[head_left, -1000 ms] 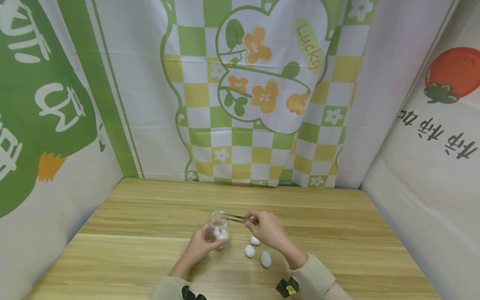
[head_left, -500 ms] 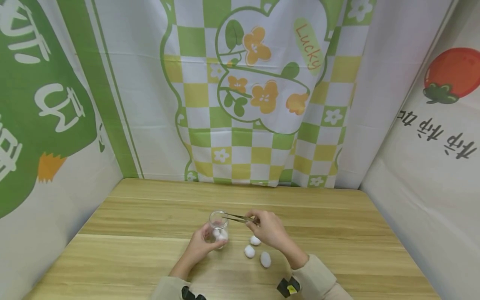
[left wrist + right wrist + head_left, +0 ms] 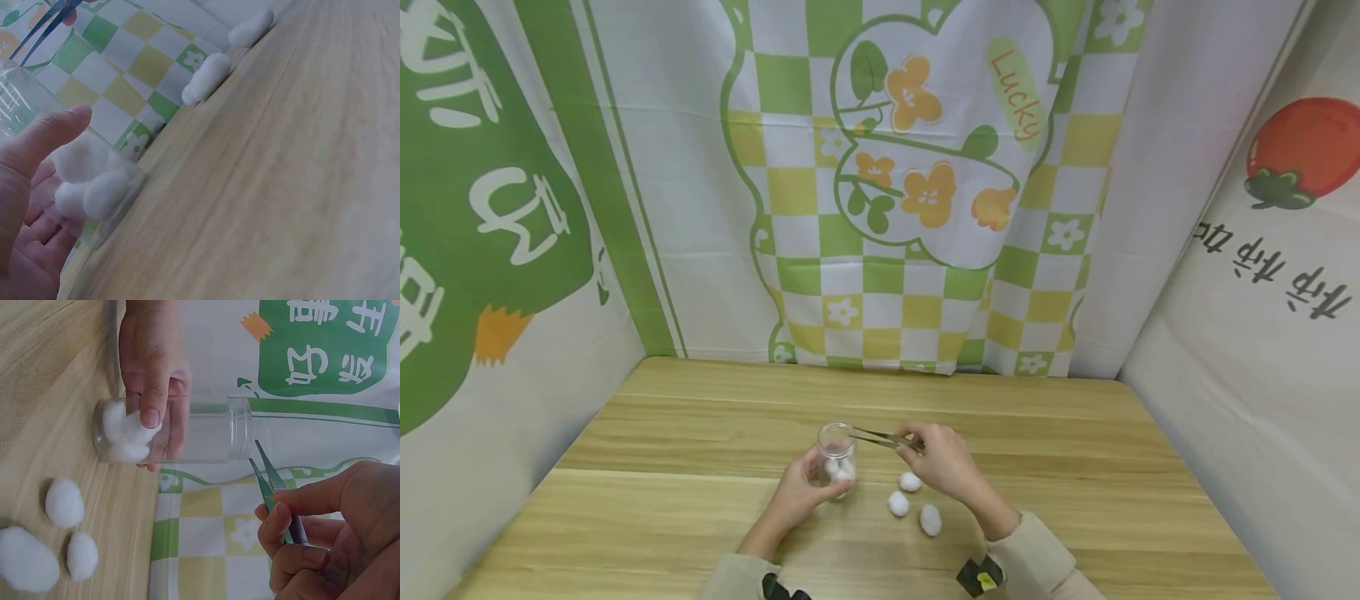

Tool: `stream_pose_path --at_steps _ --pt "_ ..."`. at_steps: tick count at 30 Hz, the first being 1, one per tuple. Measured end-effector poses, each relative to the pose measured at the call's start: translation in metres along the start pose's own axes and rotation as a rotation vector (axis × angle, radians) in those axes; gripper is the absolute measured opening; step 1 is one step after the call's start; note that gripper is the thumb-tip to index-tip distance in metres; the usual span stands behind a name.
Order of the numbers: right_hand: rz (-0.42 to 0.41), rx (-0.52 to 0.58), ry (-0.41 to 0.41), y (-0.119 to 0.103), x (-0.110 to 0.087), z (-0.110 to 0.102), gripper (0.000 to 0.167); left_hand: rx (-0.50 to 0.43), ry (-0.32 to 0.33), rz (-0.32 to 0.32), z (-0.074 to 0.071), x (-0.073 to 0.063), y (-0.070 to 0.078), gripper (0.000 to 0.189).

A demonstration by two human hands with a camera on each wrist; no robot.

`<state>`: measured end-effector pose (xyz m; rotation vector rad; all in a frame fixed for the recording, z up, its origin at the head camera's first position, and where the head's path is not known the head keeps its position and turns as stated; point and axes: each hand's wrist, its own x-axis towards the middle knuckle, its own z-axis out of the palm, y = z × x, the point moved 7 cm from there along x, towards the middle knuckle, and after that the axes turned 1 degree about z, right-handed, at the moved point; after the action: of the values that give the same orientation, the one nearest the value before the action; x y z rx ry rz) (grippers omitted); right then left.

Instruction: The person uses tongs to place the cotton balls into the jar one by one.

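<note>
A clear glass jar (image 3: 837, 440) stands on the wooden table, and my left hand (image 3: 796, 497) grips it low down, thumb across its side. Inside, at the bottom, lie several white cotton balls (image 3: 115, 425). My right hand (image 3: 942, 460) pinches metal tweezers (image 3: 270, 487) between thumb and fingers. The two tweezer tips are spread apart, with nothing between them, right by the jar's mouth in the right wrist view. On the table below the right hand lie three loose cotton balls: a far one (image 3: 911, 482), a left one (image 3: 898, 504) and a near one (image 3: 931, 520).
The wooden table (image 3: 715, 425) reaches back to a green and yellow checked curtain (image 3: 880, 308). Printed cloth walls close in the left side (image 3: 587, 375) and the right side (image 3: 1240, 375).
The right hand with the tweezers has shifted slightly to the right, drawing the tips back toward the jar's rim. My left hand and the jar have stayed put.
</note>
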<state>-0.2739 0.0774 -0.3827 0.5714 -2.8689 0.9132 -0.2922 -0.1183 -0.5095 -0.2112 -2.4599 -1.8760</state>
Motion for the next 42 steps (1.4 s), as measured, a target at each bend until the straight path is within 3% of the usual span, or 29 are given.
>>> stream_pose_path --at_steps 20,42 --pt "0.019 0.056 -0.004 0.011 -0.005 -0.002 0.018 -0.002 -0.001 0.016 0.000 0.000 0.001 0.060" --pt "0.052 0.044 0.014 0.022 -0.011 -0.003 0.016 -0.007 -0.017 0.025 0.001 -0.001 0.003 0.057"
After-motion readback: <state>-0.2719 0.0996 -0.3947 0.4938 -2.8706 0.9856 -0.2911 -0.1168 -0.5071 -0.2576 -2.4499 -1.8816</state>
